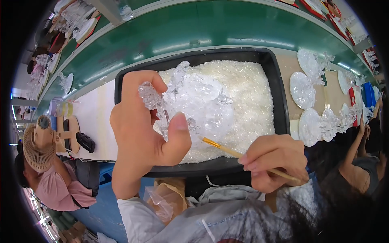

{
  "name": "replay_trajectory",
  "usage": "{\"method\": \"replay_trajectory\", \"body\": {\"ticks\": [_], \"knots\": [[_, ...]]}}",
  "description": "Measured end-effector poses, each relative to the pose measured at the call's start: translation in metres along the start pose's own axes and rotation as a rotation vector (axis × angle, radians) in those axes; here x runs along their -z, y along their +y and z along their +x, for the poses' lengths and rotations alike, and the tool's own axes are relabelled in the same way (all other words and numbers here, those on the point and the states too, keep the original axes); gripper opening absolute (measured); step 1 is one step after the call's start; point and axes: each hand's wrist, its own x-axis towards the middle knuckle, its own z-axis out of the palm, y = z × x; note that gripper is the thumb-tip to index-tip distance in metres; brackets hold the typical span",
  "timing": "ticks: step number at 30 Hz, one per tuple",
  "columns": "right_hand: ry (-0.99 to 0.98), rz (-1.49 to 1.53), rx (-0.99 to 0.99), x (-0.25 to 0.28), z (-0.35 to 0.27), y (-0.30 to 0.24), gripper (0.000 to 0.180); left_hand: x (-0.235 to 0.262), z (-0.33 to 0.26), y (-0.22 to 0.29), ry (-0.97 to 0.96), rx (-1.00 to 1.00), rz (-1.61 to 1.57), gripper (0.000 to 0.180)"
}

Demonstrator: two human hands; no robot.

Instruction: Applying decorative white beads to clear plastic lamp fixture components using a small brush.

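Note:
My left hand (pixel 142 121) is curled around the edge of a clear, glassy figurine (pixel 202 95) with a round frosted base and several small upright shapes. Its lower fingers are hidden behind the piece. In my right hand (pixel 279 162) is a thin paintbrush (pixel 227 150) with a wooden handle and a gold-coloured ferrule, pinched between thumb and fingers. The brush tip points left, close to the figurine's near edge. Beneath both hands lies a black tray (pixel 279 105) filled with shiny white flakes (pixel 251 89).
Several clear round-based figurines (pixel 303 91) stand on brown board to the right. A green shelf (pixel 210 26) runs behind the tray. At the left are a fan (pixel 40 141), a small black object (pixel 85 142) and a person in pink (pixel 60 182). Another person (pixel 360 170) works at the right.

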Motion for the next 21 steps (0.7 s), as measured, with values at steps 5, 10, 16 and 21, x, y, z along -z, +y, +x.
{"method": "replay_trajectory", "body": {"ticks": [5, 10, 16, 21], "knots": [[-0.026, -0.015, 0.147, 0.0012, 0.0048, 0.0024, 0.022, -0.0021, 0.002, -0.0007, 0.02, -0.076, 0.038, 0.041], [-0.092, 0.027, 0.086, -0.0012, 0.0, 0.0061, 0.026, -0.0016, -0.0021, -0.005, 0.024, -0.1, 0.075, 0.038], [-0.061, 0.011, 0.037, -0.0037, -0.0014, 0.0021, 0.02, -0.0036, 0.0, -0.0017, 0.015, -0.115, 0.06, 0.039], [-0.061, 0.011, 0.077, -0.0015, 0.0011, 0.0014, 0.02, -0.0069, -0.0034, -0.0004, 0.067, -0.038, 0.009, 0.044]]}}
